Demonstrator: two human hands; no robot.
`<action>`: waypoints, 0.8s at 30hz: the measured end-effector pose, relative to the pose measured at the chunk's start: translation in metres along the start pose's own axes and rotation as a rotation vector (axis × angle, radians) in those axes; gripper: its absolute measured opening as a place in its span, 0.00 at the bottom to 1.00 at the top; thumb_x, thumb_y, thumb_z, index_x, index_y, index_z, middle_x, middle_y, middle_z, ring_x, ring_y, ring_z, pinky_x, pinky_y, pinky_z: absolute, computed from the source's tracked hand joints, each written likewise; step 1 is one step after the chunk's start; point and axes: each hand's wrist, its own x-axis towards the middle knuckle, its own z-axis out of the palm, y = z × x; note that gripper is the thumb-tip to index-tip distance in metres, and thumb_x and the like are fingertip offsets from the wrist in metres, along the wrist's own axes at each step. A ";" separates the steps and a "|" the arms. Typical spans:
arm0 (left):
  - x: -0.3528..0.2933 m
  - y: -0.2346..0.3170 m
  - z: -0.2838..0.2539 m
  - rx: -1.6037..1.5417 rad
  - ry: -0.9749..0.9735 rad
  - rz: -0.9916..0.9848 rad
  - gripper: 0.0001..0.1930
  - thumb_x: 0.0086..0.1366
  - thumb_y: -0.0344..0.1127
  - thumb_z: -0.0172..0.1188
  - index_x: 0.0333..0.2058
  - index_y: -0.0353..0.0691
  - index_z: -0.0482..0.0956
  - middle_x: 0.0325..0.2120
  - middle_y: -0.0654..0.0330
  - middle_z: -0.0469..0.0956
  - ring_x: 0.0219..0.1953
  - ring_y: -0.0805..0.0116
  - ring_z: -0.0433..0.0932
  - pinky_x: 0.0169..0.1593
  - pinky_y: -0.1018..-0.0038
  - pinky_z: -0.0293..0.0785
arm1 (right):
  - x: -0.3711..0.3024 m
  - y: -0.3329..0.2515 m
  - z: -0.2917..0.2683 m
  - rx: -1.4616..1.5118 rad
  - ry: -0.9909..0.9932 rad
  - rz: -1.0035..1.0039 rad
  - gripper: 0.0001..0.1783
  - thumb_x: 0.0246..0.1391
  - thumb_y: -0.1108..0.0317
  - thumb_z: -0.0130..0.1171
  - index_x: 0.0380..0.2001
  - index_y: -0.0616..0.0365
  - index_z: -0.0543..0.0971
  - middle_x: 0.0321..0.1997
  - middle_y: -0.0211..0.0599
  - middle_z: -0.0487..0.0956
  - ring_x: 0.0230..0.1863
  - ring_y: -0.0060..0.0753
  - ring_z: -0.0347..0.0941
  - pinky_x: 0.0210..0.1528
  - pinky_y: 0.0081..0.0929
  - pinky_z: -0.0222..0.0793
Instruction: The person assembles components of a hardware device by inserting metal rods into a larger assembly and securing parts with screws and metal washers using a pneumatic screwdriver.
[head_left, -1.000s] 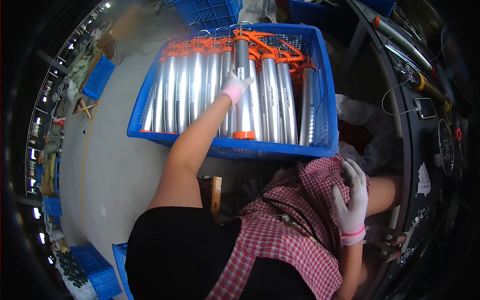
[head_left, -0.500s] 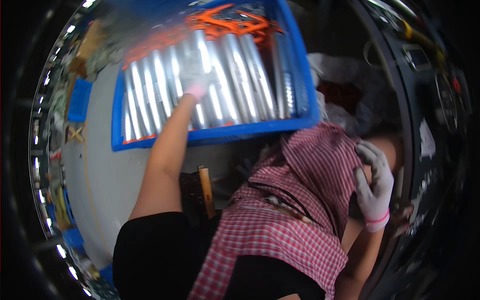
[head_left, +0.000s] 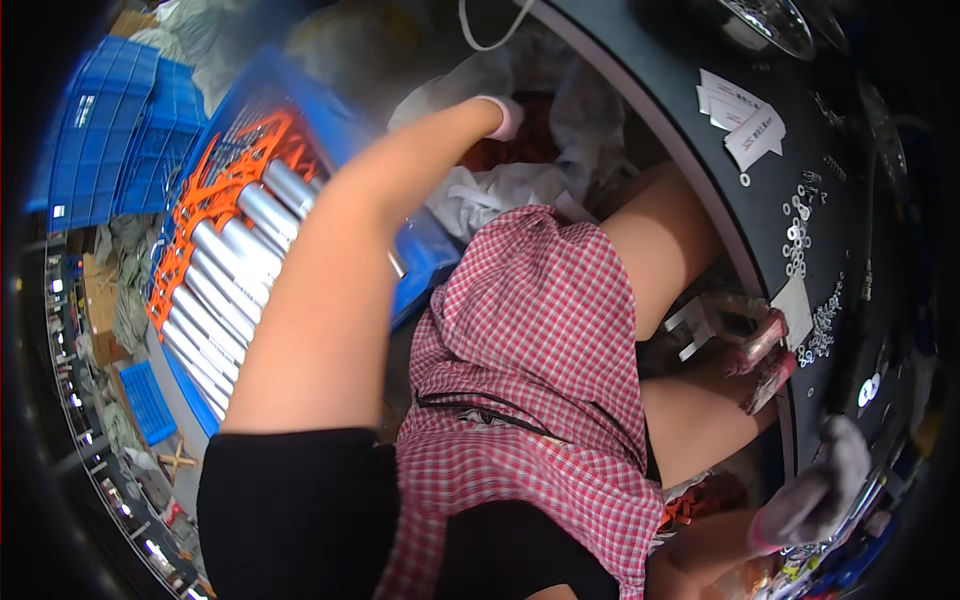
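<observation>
My left hand (head_left: 508, 117) reaches into a white plastic bag (head_left: 480, 195) holding dark red contents. Its pink glove cuff shows, but the fingers are hidden in shadow, so its grip cannot be made out. Left of that arm stands a blue crate (head_left: 425, 262) of shiny metal tubes (head_left: 222, 268) and orange frame-like parts (head_left: 215, 190); the forearm covers part of it. My right hand (head_left: 815, 490), in a pale grey glove, is at the edge of the dark table at lower right. Its fingers are extended, somewhat blurred, with nothing visible in them.
On the dark curved table (head_left: 690, 60) lie white printed cards (head_left: 745, 115), washers (head_left: 797, 235) and small screws (head_left: 822, 325). A metal bowl (head_left: 775, 25) sits at its far side. Stacked blue crates (head_left: 105, 130) stand at far left. A checked apron (head_left: 540, 300) covers my lap.
The view has turned right. My left hand has gone from above the tubes in the crate to the white bag. My right hand has moved from beside my lap to the table's edge.
</observation>
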 end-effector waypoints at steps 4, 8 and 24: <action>0.094 0.073 0.066 0.343 -0.434 0.164 0.15 0.45 0.36 0.60 0.33 0.39 0.83 0.36 0.54 0.81 0.41 0.61 0.79 0.44 0.69 0.74 | -0.074 -0.054 -0.016 -0.270 0.194 0.863 0.17 0.63 0.74 0.37 0.49 0.70 0.70 0.49 0.47 0.73 0.50 0.37 0.70 0.54 0.31 0.66; 0.019 -0.154 0.196 0.245 -0.660 0.170 0.14 0.54 0.37 0.57 0.40 0.53 0.82 0.43 0.54 0.78 0.47 0.56 0.76 0.49 0.61 0.73 | -0.140 -0.011 -0.023 -0.022 0.297 1.079 0.17 0.65 0.68 0.39 0.50 0.69 0.69 0.49 0.45 0.74 0.49 0.33 0.71 0.54 0.28 0.66; -0.042 0.039 0.012 0.457 -0.157 0.034 0.18 0.61 0.45 0.48 0.43 0.43 0.79 0.43 0.51 0.78 0.49 0.52 0.75 0.50 0.62 0.72 | -0.094 -0.016 0.056 0.044 0.152 0.978 0.13 0.50 0.82 0.43 0.38 0.70 0.74 0.39 0.43 0.76 0.40 0.32 0.71 0.46 0.26 0.66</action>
